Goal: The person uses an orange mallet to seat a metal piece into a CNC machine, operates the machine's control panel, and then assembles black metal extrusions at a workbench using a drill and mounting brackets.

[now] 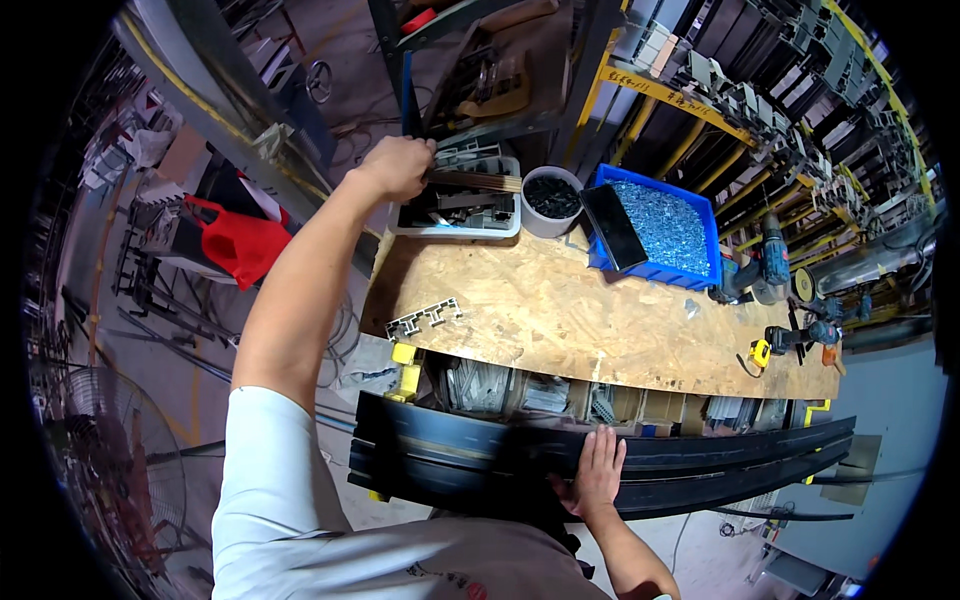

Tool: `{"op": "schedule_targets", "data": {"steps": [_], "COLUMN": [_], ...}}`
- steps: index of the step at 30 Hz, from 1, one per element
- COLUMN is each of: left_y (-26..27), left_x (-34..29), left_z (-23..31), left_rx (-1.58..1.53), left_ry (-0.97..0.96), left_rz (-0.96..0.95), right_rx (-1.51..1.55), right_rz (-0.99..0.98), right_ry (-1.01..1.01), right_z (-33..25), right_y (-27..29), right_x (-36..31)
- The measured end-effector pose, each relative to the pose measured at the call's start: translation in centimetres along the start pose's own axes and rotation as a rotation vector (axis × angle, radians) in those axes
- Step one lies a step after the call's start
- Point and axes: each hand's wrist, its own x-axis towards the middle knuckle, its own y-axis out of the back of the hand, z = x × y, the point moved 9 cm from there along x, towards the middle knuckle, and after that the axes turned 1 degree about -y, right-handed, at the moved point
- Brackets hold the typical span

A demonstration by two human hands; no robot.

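Observation:
My left hand (398,168) reaches out to the far left, over the edge of a white plastic bin (508,226). Its fingers are curled closed, and what they grip is hidden. Beside those fingers a bundle of thin brown strips (478,181) lies across the bin, above grey metal pieces. My right hand (600,470) rests flat, fingers stretched, on long black metal profiles (690,470) that lie side by side in front of me. A short cut piece of profile (425,317) sits on the wooden board's left part.
The wooden board (560,300) carries a round tub (549,222) of black parts, a blue crate (690,279) of small silvery pieces with a black plate (613,228) leaning on it, a cordless drill (774,250) and a yellow tape measure (760,352). Profile racks stand at the right.

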Motion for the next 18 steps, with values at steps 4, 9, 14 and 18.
{"op": "schedule_targets", "data": {"steps": [4,9,14,18], "left_y": [4.4,7.7,3.9,1.5], "left_x": [-3.8,-13.6,-24.8,-32.5], "left_z": [-0.4,0.8,2.7,6.4], "left_rx": [-0.094,-0.463,-0.593,-0.709], "left_ry": [-0.006,-0.024,0.073,0.161], "left_rz": [0.211,0.511,0.464,0.415], "right_rx": [0.010,-0.003,0.110,0.184], "right_rz": [0.004,0.026,0.056,0.204], "right_ry": [-0.002,-0.004,0.031,0.169], "right_z": [-0.4,-0.9,-1.1,-4.3], "right_y": [0.4,1.4,2.0,8.3], "right_x": [0.1,-0.1,-0.3,1.6]}}
